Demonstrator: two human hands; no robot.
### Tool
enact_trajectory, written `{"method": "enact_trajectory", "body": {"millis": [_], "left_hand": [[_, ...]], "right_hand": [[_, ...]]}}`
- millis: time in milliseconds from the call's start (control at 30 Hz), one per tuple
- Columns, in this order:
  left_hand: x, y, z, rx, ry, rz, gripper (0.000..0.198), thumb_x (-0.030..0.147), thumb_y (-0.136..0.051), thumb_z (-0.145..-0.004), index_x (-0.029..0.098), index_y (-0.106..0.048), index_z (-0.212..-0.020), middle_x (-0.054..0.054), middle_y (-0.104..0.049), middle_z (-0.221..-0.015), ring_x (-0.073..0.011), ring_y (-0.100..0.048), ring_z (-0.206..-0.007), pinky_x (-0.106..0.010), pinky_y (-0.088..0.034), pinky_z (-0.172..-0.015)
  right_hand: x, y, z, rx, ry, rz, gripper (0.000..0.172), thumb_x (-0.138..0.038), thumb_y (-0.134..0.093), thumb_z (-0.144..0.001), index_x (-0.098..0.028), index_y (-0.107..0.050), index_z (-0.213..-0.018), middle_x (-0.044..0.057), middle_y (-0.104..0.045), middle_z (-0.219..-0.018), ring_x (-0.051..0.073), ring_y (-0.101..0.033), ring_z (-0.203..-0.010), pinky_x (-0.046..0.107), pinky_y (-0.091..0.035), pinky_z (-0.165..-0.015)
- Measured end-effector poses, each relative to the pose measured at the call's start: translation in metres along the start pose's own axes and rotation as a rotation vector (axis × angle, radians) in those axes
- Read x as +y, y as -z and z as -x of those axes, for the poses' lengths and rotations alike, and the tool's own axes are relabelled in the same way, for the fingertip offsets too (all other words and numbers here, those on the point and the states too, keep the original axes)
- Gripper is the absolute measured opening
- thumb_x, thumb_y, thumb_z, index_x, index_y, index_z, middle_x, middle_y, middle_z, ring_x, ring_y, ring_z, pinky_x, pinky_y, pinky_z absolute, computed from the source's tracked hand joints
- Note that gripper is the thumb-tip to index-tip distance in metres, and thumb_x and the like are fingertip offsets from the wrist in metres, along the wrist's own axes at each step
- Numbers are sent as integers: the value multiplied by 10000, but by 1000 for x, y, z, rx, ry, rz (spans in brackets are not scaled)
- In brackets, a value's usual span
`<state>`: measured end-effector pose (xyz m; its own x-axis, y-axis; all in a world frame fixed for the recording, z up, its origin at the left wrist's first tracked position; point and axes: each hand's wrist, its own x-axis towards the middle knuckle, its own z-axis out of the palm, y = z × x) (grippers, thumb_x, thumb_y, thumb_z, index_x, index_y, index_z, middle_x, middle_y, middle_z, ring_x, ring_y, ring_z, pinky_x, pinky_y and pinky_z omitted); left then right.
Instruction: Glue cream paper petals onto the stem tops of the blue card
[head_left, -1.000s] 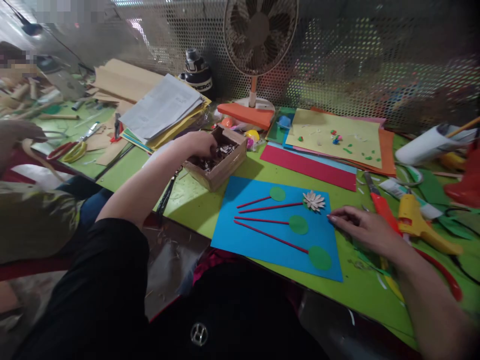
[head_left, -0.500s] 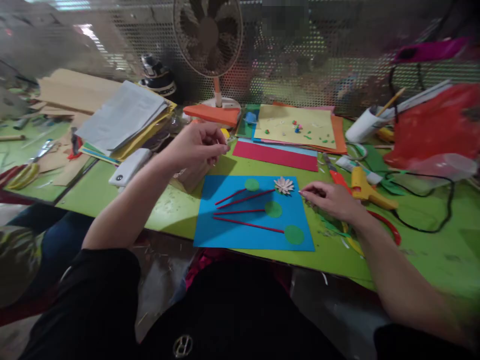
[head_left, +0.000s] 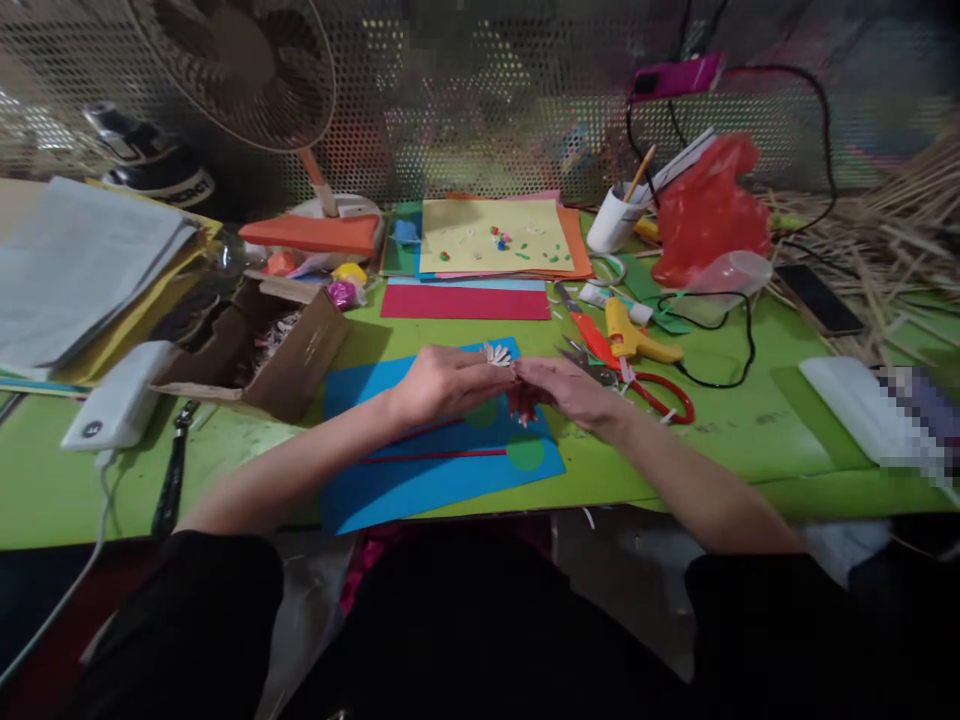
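L hand [head_left: 444, 385] & R hand [head_left: 576, 392] are together over the far R part of the card [head_left: 427, 492] on the desk [head_left: 727, 435], tips meeting or nearly so; can't tell if they grip anything. Flower [head_left: 496, 354] is just past the tips, w/ a green dot [head_left: 525, 453] & red stem [head_left: 442, 456] on the body side. Box [head_left: 300, 362] is L of L hand, glue gun [head_left: 626, 338] R of R hand.

Black rounded bottle [head_left: 154, 163], far left: "ENERGY" on white band [head_left: 186, 189]
White oblong device [head_left: 124, 390], left: dark round mark [head_left: 92, 429], unreadable
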<state>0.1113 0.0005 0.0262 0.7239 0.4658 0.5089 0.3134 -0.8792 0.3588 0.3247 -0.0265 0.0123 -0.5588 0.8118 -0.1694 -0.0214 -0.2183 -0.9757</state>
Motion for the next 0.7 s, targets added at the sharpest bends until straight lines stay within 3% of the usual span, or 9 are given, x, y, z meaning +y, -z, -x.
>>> {"method": "enact_trajectory", "body": {"millis": [133, 267, 367, 467, 600, 700], "left_hand": [[-6, -3, 5, 6, -116, -217, 268, 337, -476, -972, 230, -723, -967, -18, -677, -638, -108, -613, -563, -234, -430, -539], [-5, -4, 7, 32, -52, -256, 254, 390, -515, -943, 219, -691, -1013, -17, -686, -661, -114, -622, -578, -235, -446, -560], [0, -1, 6, 17, 98, -110, 378, 494, -589, -876, 169, -652, -1059, -22, -695, -701, -118, -626, -580, -226, -452, -553], [5, 1, 2, -113, 245, 100, 372, 483, -542, -913, 156, -624, -1070, -15, -685, -735, -104, -611, -590, -205, -441, -551], [9, 0, -3, -270, 241, 253, 279, 353, -436, -977, 166, -589, -838, 2, -636, -665, -89, -571, -560, -195, -417, -542], [11, 2, -5, -303, 255, 378, 260, 293, -403, -986, 177, -555, -810, 5, -648, -657, -83, -599, -569, -186, -439, -564]], "right_hand": [[3, -2, -2, 33, -4, 3, 444, -628, -615, -818, -189, -564, -781, -21, -612, -594, 106, -569, -495, 237, -448, -491], [5, -3, -2, 127, 74, 139, 467, -666, -546, -842, -213, -515, -731, -40, -551, -550, 107, -523, -468, 244, -411, -468], [4, -4, 0, 332, 257, 436, 424, -625, -467, -908, -228, -524, -772, -32, -551, -578, 129, -538, -530, 271, -439, -554], [4, -5, 2, 471, 461, 819, 353, -528, -424, -960, -234, -554, -814, 16, -617, -700, 160, -579, -663, 300, -447, -660], [8, -7, 2, 447, 621, 1083, 311, -394, -367, -992, -224, -570, -828, 60, -643, -754, 177, -594, -702, 306, -432, -653], [10, -6, 3, 412, 663, 1157, 316, -354, -347, -1006, -218, -578, -838, 58, -642, -740, 170, -590, -685, 299, -427, -632]]}}
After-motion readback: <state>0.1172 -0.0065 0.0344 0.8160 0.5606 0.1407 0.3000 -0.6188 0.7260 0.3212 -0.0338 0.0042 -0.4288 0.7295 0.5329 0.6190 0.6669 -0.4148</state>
